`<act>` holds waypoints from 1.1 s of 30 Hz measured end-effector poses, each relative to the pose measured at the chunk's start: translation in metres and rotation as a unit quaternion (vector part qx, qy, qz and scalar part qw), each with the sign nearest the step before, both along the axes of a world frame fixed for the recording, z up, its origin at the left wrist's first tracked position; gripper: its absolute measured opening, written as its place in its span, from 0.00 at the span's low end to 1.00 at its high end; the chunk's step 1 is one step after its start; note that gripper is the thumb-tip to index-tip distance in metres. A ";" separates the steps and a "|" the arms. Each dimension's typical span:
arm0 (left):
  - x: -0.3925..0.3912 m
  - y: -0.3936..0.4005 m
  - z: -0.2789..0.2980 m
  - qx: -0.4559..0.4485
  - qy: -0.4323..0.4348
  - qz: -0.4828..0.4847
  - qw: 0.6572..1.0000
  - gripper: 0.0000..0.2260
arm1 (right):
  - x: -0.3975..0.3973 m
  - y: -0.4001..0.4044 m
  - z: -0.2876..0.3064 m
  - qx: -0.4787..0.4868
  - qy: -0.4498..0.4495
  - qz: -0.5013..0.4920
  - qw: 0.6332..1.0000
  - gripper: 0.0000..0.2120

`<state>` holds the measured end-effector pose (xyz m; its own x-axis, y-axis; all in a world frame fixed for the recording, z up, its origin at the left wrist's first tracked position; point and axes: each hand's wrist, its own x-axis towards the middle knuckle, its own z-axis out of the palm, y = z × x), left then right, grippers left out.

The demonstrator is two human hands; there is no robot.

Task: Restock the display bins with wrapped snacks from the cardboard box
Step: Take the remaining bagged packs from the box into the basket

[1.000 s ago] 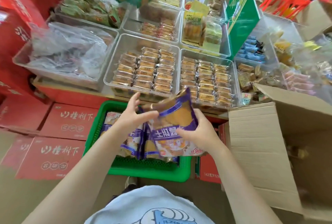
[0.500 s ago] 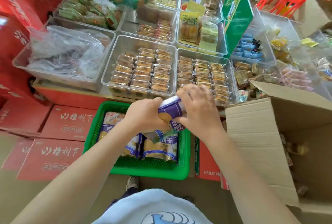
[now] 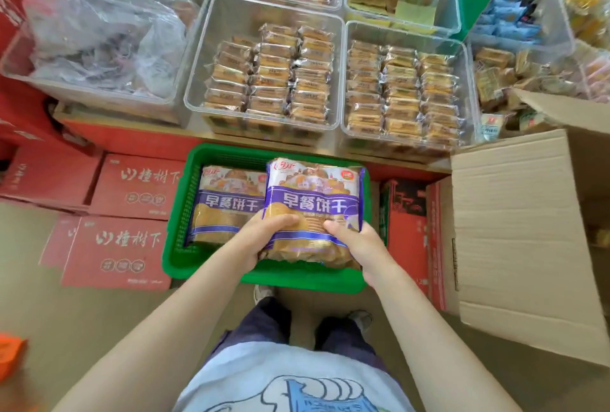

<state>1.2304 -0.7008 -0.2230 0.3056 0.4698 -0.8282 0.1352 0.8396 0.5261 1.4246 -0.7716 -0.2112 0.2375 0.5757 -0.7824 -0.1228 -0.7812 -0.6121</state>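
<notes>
Head view: both hands hold one purple-banded, wrapped packet of biscuits [image 3: 313, 200] over the right half of a green plastic basket [image 3: 211, 266] on the floor. The left hand [image 3: 260, 240] grasps the packet's near left corner, thumb on top; the right hand [image 3: 358, 243] pinches its near right corner. A second purple-banded biscuit packet [image 3: 227, 203] lies in the basket's left half, just beside the held one. An open brown cardboard box [image 3: 515, 230] stands to the right. Beyond the basket, clear plastic display bins [image 3: 198, 81] of small wrapped snacks line the shelf's near edge.
</notes>
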 end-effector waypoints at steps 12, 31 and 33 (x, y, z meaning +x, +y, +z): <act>0.041 0.023 -0.062 0.065 0.171 -0.116 0.976 0.30 | 0.021 0.029 -0.081 -0.046 -0.134 0.021 0.990 0.27; 0.071 0.020 0.006 0.226 0.266 -0.287 0.892 0.20 | 0.053 0.030 0.008 0.070 -0.246 0.097 0.962 0.10; 0.102 0.016 0.039 0.310 0.241 -0.258 0.883 0.15 | 0.071 0.023 0.065 0.180 -0.229 0.040 0.956 0.10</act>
